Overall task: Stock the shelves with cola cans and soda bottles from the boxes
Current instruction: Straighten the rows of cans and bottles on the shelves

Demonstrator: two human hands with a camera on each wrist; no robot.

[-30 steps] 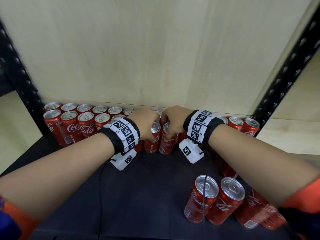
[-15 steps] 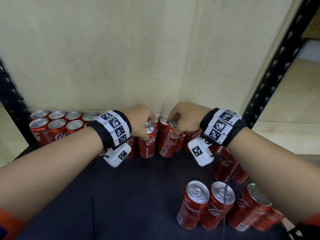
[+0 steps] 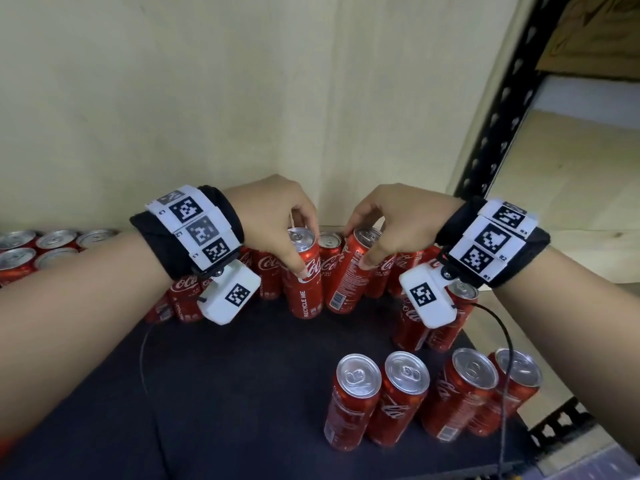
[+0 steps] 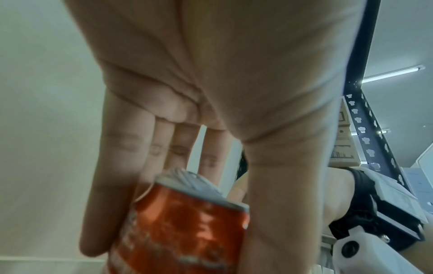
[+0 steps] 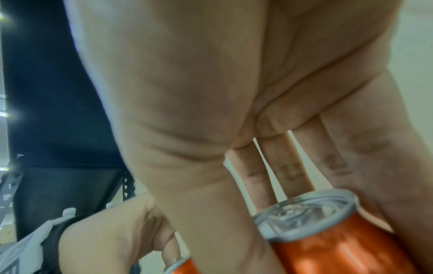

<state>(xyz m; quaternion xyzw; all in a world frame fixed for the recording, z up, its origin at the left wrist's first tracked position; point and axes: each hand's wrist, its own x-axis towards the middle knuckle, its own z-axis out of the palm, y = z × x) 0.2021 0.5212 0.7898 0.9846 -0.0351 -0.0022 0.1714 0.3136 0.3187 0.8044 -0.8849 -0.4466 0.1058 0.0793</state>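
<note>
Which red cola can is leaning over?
The red aluminium cola can gripped by the right hand: its top tips toward the left hand, whose own "RECYCLE ME" can stands upright, like the rest.

Red cola cans (image 3: 303,271) with silver tops and white script sit under the fingers; black-and-white checker-like tags (image 3: 197,225) pattern black wristbands.

A stockroom or the back of a shop, judging by the fittings. A black steel upright (image 3: 498,109) with rows of keyhole slots carries a dark shelf board (image 3: 225,393) against a pale plywood back panel (image 3: 207,98). Identical red cola cans (image 3: 356,400) stand in rows along the shelf. The left wrist view shows stacked cardboard boxes (image 4: 344,140) bearing a barcode, and a ceiling strip light (image 4: 393,73).
</note>
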